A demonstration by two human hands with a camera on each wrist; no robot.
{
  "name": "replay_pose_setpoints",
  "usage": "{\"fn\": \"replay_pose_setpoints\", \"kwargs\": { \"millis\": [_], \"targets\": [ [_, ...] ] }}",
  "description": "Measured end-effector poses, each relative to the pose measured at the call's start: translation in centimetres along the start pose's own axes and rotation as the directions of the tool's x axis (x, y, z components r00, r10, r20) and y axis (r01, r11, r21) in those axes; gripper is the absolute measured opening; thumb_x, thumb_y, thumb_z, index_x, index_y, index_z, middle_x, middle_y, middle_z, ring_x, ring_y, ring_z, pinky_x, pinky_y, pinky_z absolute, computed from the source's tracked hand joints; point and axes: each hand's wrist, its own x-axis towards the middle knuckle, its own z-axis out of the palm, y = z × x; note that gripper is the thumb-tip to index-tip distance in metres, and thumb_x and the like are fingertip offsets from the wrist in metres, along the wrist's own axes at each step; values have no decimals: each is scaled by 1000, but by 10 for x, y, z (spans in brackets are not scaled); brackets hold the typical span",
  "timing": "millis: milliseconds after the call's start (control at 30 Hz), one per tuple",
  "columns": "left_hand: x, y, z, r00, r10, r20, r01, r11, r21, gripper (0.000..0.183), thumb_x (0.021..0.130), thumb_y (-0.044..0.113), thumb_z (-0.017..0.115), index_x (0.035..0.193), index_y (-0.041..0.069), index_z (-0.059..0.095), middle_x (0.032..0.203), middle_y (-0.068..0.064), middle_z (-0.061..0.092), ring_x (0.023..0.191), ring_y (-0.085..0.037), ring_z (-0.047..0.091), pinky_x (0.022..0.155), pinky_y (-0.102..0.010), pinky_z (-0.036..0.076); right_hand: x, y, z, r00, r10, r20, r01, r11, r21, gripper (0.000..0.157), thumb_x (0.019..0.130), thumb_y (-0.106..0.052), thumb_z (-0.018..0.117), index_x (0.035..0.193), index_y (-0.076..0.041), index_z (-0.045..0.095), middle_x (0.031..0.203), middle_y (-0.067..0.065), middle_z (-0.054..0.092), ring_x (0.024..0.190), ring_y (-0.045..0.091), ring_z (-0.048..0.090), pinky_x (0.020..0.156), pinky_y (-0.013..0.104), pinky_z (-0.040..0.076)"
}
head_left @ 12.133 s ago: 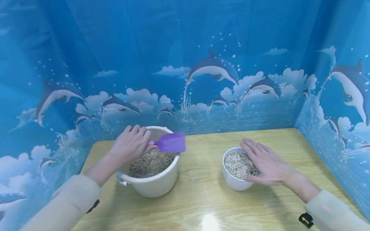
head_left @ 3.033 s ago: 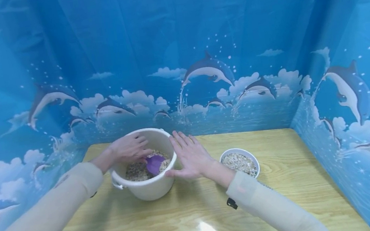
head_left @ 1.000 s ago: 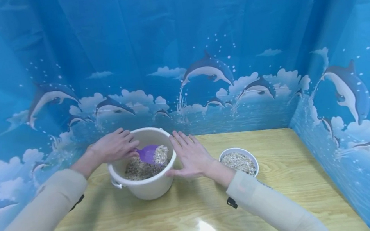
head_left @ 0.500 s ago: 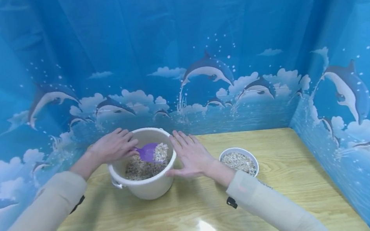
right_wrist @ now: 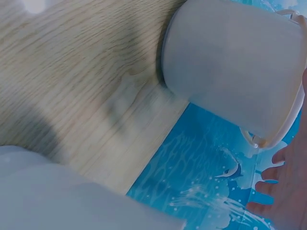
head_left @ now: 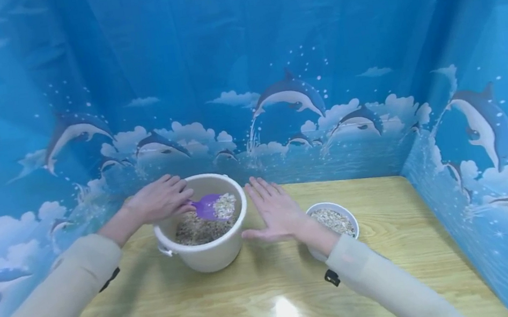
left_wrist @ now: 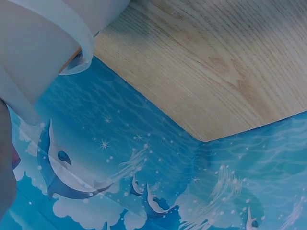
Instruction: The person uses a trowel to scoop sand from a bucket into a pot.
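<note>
My left hand [head_left: 159, 200] grips the handle of a purple scoop [head_left: 207, 207], held inside the mouth of a white bucket [head_left: 211, 254]. Pale flakes or grains [head_left: 224, 206] sit heaped at the scoop's front end. Below it, darker grainy material [head_left: 200, 230] covers the bucket's bottom. My right hand [head_left: 281, 211] is spread just right of the bucket's rim, a small gap between them, fingers straight and holding nothing. Under the right forearm stands a small white tub [head_left: 354, 220] filled with similar pale grains [head_left: 334, 221]. In the left wrist view, only a sliver of hand shows at the edge.
Everything stands on a light wood-grain table [head_left: 208, 316]. A blue curtain printed with dolphins [head_left: 290, 91] closes in the back and both sides. The bucket's handle [right_wrist: 254, 139] hangs at its rim in the right wrist view.
Twelve seconds ago the scoop was bare and my right hand touched the tub. Later the scoop dug into the bucket and rose loaded. My right hand has just come off the bucket's rim.
</note>
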Motion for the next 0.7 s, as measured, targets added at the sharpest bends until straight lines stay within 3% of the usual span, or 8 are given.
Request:
{"fn": "replay_pose_setpoints", "kwargs": {
  "millis": [33, 100, 200, 300, 400, 600, 700],
  "targets": [
    [2, 1, -1, 1000, 2, -5, -2, 1000, -5, 31, 105, 48, 59, 101, 17, 57, 96, -5, 63, 93, -24, 60, 87, -43, 54, -3, 2, 0, 1000, 0, -3, 0, 1000, -3, 142, 70, -106, -5, 169, -5, 10, 177, 19, 6, 165, 38, 15, 132, 58, 20],
    [5, 2, -1, 1000, 4, -17, -4, 1000, -17, 31, 105, 48, 59, 99, 17, 56, 94, -3, 61, 91, -22, 58, 86, -41, 53, -8, 7, 1, 1000, 1, -13, -1, 1000, 0, 138, 75, -105, 3, 169, -5, 11, 177, 19, 7, 165, 39, 17, 131, 59, 21],
    [10, 4, -2, 999, 12, -37, -13, 1000, -28, 32, 104, 48, 60, 97, 18, 54, 91, -2, 58, 88, -20, 55, 82, -39, 50, -18, 14, 2, 1000, 4, -25, -4, 1000, 0, 125, 86, -97, 29, 169, -5, 12, 177, 20, 9, 164, 41, 20, 130, 60, 24],
    [15, 6, -4, 998, 21, -55, -23, 999, -30, 31, 103, 47, 61, 96, 18, 54, 88, -1, 56, 85, -19, 53, 80, -38, 49, -27, 21, 4, 999, 12, -40, -12, 1000, 15, 117, 89, -84, 50, 168, -6, 16, 177, 21, 11, 163, 42, 22, 129, 62, 25],
    [18, 10, -6, 998, 23, -65, -26, 999, -37, 31, 103, 46, 62, 95, 17, 54, 87, -1, 56, 84, -19, 52, 78, -37, 49, -36, 29, 8, 998, 12, -54, -12, 1000, 12, 115, 89, -85, 49, 168, -7, 19, 176, 20, 14, 162, 42, 24, 129, 62, 27],
    [26, 13, -9, 997, 11, -73, -16, 998, -62, 31, 104, 47, 61, 96, 17, 55, 90, -2, 59, 86, -20, 55, 81, -39, 51, -57, 46, 11, 998, 8, -64, -8, 1000, 9, 118, 89, -96, 24, 168, -9, 20, 176, 19, 16, 162, 42, 25, 129, 61, 26],
    [30, 14, -13, 998, 9, -65, -13, 997, -71, 32, 105, 48, 59, 97, 17, 56, 91, -3, 60, 87, -21, 57, 83, -40, 53, -68, 54, 12, 998, 18, -63, -17, 1000, 12, 113, 92, -91, 33, 168, -9, 20, 176, 19, 17, 162, 42, 25, 129, 61, 26]
  ]
}}
